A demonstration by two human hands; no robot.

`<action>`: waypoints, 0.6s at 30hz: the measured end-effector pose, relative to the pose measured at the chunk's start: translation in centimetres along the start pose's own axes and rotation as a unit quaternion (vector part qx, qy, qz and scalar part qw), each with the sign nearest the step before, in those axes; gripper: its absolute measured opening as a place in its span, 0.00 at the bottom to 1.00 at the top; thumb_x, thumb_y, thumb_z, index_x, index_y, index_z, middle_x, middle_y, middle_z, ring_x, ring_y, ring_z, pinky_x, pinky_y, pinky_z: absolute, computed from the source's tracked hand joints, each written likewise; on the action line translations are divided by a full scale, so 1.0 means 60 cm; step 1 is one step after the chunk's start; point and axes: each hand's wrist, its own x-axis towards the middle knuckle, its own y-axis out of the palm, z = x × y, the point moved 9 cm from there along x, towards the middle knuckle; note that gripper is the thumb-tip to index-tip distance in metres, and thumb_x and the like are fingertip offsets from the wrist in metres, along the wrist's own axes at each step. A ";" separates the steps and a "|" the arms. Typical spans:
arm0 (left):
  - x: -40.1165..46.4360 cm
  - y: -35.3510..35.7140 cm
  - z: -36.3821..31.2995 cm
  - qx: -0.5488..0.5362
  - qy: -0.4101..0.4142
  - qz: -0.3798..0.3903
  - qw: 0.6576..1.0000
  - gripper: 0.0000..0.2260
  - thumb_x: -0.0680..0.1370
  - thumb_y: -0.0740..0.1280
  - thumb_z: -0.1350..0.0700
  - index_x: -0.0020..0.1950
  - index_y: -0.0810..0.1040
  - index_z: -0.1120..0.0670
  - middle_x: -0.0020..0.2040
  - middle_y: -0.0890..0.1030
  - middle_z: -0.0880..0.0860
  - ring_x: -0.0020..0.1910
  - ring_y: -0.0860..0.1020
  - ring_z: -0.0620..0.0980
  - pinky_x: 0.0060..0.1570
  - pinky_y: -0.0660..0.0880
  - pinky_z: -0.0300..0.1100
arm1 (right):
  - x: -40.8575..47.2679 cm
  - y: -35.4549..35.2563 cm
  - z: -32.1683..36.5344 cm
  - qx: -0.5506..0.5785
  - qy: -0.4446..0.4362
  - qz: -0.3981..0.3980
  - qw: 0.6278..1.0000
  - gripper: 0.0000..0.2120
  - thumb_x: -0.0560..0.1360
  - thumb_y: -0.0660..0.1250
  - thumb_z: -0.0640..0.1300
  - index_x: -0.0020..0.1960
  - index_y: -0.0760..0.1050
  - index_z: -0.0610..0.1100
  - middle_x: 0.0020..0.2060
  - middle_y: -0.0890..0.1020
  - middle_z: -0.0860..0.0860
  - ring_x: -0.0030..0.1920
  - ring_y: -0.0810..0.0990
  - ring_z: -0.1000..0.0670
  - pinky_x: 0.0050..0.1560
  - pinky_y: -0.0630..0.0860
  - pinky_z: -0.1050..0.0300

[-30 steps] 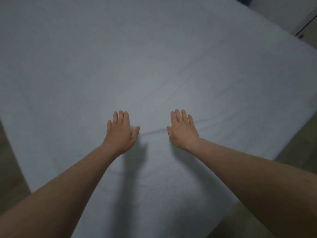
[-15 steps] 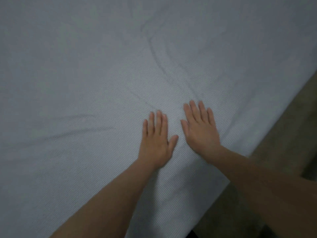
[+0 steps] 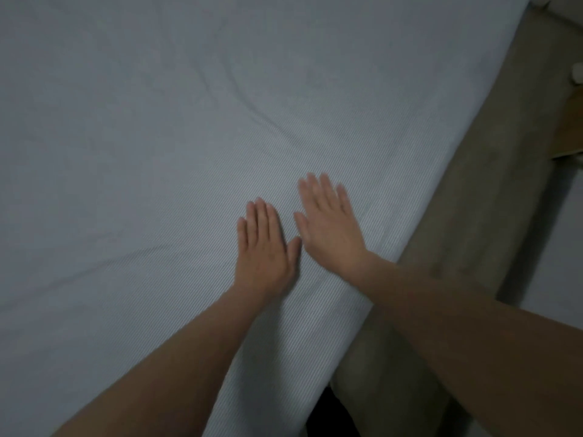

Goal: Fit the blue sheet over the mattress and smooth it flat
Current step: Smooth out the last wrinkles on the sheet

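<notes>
Brown floor (image 3: 492, 171) is seen at 3 o'clock beside the bed. Most of the view is filled by the sheet (image 3: 142, 137). Left hand (image 3: 265, 247) and right hand (image 3: 331, 228) are pressed flat on it, side by side, fingers straight and close together.

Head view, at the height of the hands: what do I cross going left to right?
blue sheet → left hand → right hand → sheet's edge → brown bed side → pale floor
</notes>
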 end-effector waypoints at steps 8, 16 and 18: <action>-0.067 0.040 -0.228 -0.027 0.377 0.152 0.913 0.21 0.83 0.52 0.48 0.70 0.70 0.57 0.73 0.67 0.58 0.74 0.61 0.58 0.73 0.57 0.62 | -0.139 0.013 -0.285 0.062 0.407 0.098 0.906 0.38 0.79 0.47 0.64 0.80 0.44 0.41 0.78 0.46 0.38 0.77 0.45 0.31 0.72 0.43 0.30; 0.072 -0.213 -0.126 -0.123 0.077 0.124 0.982 0.23 0.84 0.51 0.46 0.66 0.73 0.62 0.64 0.75 0.61 0.64 0.72 0.58 0.68 0.66 0.53 | -0.030 -0.181 -0.206 0.027 0.330 0.113 0.937 0.34 0.82 0.47 0.58 0.79 0.46 0.36 0.77 0.49 0.34 0.76 0.46 0.31 0.74 0.42 0.33; 0.074 -0.258 -0.088 -0.122 0.022 0.118 0.985 0.26 0.84 0.51 0.45 0.75 0.63 0.62 0.75 0.65 0.60 0.74 0.63 0.56 0.73 0.58 0.49 | -0.003 -0.225 -0.168 0.028 0.270 0.109 0.956 0.33 0.82 0.45 0.57 0.79 0.44 0.37 0.78 0.47 0.36 0.77 0.44 0.32 0.75 0.42 0.34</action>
